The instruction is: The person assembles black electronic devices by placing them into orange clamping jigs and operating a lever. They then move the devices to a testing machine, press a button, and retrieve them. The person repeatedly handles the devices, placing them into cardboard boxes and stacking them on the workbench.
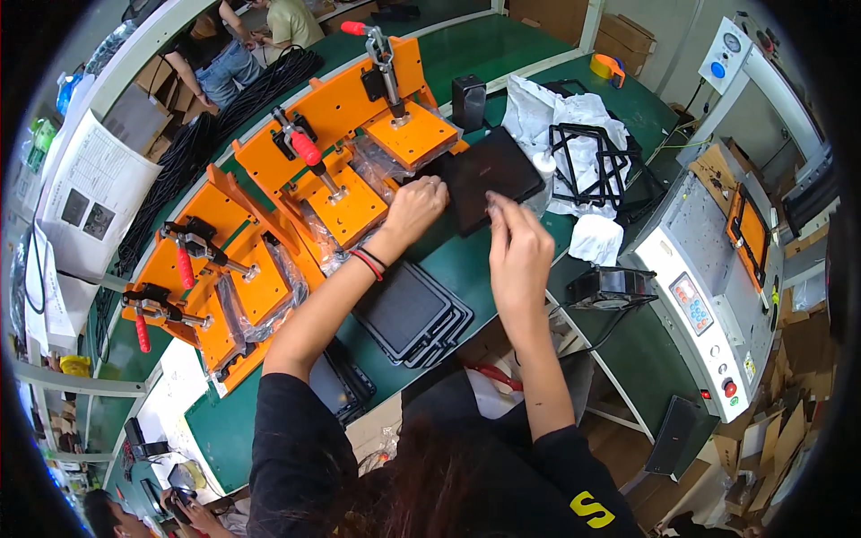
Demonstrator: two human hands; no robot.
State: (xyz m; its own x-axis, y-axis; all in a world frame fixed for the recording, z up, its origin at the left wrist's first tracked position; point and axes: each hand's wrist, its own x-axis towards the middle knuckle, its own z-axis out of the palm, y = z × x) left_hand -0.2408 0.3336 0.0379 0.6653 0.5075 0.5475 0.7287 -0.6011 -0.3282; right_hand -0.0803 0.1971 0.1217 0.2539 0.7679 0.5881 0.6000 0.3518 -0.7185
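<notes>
The right hand [525, 247] holds its thumb and index finger almost together over the lower part of a flat dark panel [502, 170]; whether they pinch anything cannot be told. The left hand [417, 208] has its fingers curled in by the panel's left edge, and what they may grip is hidden. The panel lies between the two sets of fingertips and reaches beyond them. Just beyond the left fingers stands an orange fixture plate [413, 139], with more orange fixtures and red-handled clamps [305, 148] farther to their left. Below the left fingers, nearer the body, rests a stack of dark framed panels [408, 309] on the green table [471, 260]. Beyond and right of the right fingers, black frames [587, 166] lie on crumpled white sheeting [529, 108]; well apart to their right is a white control box [704, 327].
</notes>
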